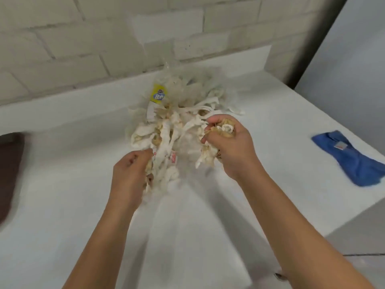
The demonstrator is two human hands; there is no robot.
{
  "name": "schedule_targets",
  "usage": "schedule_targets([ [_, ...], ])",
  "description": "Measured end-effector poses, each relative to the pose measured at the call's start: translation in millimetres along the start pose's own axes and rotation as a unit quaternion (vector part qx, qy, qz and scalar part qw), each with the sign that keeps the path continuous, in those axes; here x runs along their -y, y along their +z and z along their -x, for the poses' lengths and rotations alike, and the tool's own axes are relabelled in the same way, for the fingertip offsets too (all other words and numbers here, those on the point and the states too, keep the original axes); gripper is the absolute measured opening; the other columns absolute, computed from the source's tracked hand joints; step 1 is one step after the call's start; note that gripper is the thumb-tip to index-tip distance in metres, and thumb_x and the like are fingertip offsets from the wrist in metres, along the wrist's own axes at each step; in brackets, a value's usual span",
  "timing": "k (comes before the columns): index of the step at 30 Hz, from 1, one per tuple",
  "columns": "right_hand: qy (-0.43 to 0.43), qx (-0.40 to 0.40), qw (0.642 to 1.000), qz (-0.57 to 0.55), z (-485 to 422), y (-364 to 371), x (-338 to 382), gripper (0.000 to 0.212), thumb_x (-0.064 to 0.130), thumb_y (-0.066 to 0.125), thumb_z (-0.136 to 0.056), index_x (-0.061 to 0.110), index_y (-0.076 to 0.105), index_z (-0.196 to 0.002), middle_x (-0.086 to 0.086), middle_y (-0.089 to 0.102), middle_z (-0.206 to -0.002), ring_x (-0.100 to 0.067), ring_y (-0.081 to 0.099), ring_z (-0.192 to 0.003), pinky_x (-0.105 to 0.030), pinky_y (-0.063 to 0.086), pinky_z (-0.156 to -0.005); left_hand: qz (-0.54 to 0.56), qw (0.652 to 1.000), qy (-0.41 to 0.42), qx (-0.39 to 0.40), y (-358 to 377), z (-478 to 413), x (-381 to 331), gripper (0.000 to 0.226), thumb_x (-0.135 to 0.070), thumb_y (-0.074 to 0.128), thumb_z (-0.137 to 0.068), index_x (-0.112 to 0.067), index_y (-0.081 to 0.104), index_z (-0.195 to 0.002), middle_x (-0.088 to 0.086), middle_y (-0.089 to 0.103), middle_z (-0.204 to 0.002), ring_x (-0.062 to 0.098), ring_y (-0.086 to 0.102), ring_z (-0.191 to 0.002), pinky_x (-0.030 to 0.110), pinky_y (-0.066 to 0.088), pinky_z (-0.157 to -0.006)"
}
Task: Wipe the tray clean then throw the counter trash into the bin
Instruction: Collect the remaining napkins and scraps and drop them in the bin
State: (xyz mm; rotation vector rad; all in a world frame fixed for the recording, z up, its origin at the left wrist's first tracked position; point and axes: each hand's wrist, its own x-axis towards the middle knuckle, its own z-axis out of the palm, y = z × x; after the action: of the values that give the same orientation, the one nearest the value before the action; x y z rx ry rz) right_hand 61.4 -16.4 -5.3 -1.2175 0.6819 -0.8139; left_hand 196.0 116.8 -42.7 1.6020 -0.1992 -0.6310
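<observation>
On the head view I look down at a white counter [62,195] that runs along a pale brick wall [83,38]. The trash pile [175,126] lies in the middle of the counter, close to the wall: torn white paper strips, crumpled tan scraps and clear plastic, all tangled together. A yellow wrapper [158,94] with blue lettering sits at the far left edge of the pile.

I see the left hand [130,170] at the pile's near-left edge, its fingers curled in around a clump of scraps and paper strips. The right hand [227,142] is at the pile's right side, its fingers closed tight on a fistful of tan and white scraps, with more strips hanging from under the palm. The two hands are apart, with the near end of the pile between them.

A crumpled blue cloth [352,161] lies on the counter well to the right of the pile, near the counter's edge. At the far left edge of the frame I make out a dark brown shape [10,170] on the counter, too blurred for me to name.
</observation>
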Motion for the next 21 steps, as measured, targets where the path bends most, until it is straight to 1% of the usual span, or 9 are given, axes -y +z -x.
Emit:
schedule_targets([
  [3, 0.01, -0.043, 0.999, -0.008, 23.9, -79.4, 13.6, 0.034, -0.014, 0.057, -0.076, 0.019, 0.064, -0.082, -0.001, 0.061, -0.072, -0.016, 0.061, -0.059, -0.034, 0.047, -0.064, 0.0, 0.996, -0.01, 0.086, 66.3, 41.0, 8.9, 0.017, -0.022, 0.067, -0.082, -0.014, 0.06, -0.069, 0.007, 0.045, -0.059, 0.016, 0.038, -0.037, 0.024, 0.031, -0.044],
  [5, 0.012, -0.064, 0.998, -0.009, 39.2, -125.9, 18.3, 0.038, -0.018, 0.052, -0.08, 0.018, 0.064, -0.082, 0.0, 0.061, -0.071, -0.015, 0.06, -0.058, -0.034, 0.047, -0.061, -0.012, 0.989, -0.01, 0.146, 106.8, 69.9, 15.5, 0.019, -0.021, 0.066, -0.082, -0.017, 0.058, -0.066, 0.006, 0.044, -0.057, 0.015, 0.038, -0.037, 0.023, 0.031, -0.043],
  [7, 0.009, -0.072, 0.997, -0.016, 56.8, -174.0, 20.2, 0.04, -0.019, 0.05, -0.081, 0.019, 0.063, -0.082, 0.001, 0.06, -0.07, -0.015, 0.06, -0.058, -0.032, 0.046, -0.059, -0.032, 0.979, -0.015, 0.2, 148.2, 103.9, 27.7, 0.016, -0.022, 0.066, -0.083, -0.017, 0.059, -0.07, 0.007, 0.044, -0.059, 0.015, 0.037, -0.04, 0.023, 0.029, -0.045],
  [10, -0.005, -0.065, 0.998, -0.011, 80.1, -241.5, 19.1, 0.039, -0.015, 0.055, -0.08, 0.023, 0.065, -0.081, 0.0, 0.061, -0.074, -0.019, 0.059, -0.063, -0.032, 0.048, -0.061, -0.04, 0.964, -0.026, 0.261, 203.4, 154.9, 50.1, 0.012, -0.024, 0.067, -0.084, -0.017, 0.063, -0.075, 0.008, 0.045, -0.061, 0.014, 0.037, -0.043, 0.027, 0.027, -0.049],
  [12, -0.006, -0.056, 0.998, -0.022, 92.3, -284.1, 14.6, 0.036, -0.009, 0.06, -0.074, 0.026, 0.067, -0.079, -0.001, 0.061, -0.075, -0.02, 0.059, -0.064, -0.031, 0.049, -0.062, -0.037, 0.955, -0.025, 0.294, 238.8, 186.0, 67.7, 0.011, -0.02, 0.066, -0.085, -0.016, 0.064, -0.074, 0.001, 0.049, -0.057, 0.009, 0.041, -0.043, 0.021, 0.031, -0.048],
  [14, 0.009, -0.051, 0.998, -0.048, 99.9, -324.9, 3.7, 0.032, -0.006, 0.059, -0.069, 0.024, 0.067, -0.08, -0.002, 0.061, -0.074, -0.02, 0.059, -0.063, -0.03, 0.05, -0.059, -0.036, 0.948, -0.018, 0.317, 273.3, 211.5, 89.0, 0.011, -0.016, 0.065, -0.085, -0.015, 0.064, -0.075, -0.008, 0.055, -0.054, 0.003, 0.047, -0.044, 0.014, 0.037, -0.047],
  [16, 0.03, -0.059, 0.996, -0.056, 103.3, -364.5, -15.9, 0.032, -0.008, 0.059, -0.069, 0.021, 0.066, -0.082, -0.003, 0.061, -0.074, -0.019, 0.059, -0.063, -0.029, 0.052, -0.058, -0.057, 0.941, -0.016, 0.332, 305.8, 228.5, 116.1, 0.01, -0.018, 0.066, -0.085, -0.016, 0.065, -0.076, -0.008, 0.06, -0.06, 0.003, 0.051, -0.052, 0.012, 0.04, -0.052],
  [19, 0.066, -0.101, 0.993, -0.01, 104.5, -420.3, -67.1, 0.035, -0.015, 0.06, -0.079, 0.02, 0.066, -0.084, 0.001, 0.065, -0.071, -0.016, 0.061, -0.061, -0.028, 0.052, -0.06, -0.103, 0.942, -0.045, 0.316, 348.0, 229.6, 176.3, 0.008, -0.019, 0.069, -0.084, -0.015, 0.067, -0.078, -0.004, 0.059, -0.064, 0.004, 0.049, -0.056, 0.014, 0.04, -0.056],
  [21, 0.105, -0.137, 0.985, 0.029, 104.9, -453.4, -115.8, 0.037, -0.011, 0.062, -0.08, 0.026, 0.068, -0.082, 0.002, 0.068, -0.07, -0.014, 0.062, -0.06, -0.027, 0.051, -0.06, -0.137, 0.946, -0.072, 0.286, 371.2, 218.3, 228.6, 0.009, -0.02, 0.069, -0.083, -0.012, 0.066, -0.08, -0.001, 0.056, -0.064, 0.008, 0.045, -0.054, 0.019, 0.038, -0.053],
])
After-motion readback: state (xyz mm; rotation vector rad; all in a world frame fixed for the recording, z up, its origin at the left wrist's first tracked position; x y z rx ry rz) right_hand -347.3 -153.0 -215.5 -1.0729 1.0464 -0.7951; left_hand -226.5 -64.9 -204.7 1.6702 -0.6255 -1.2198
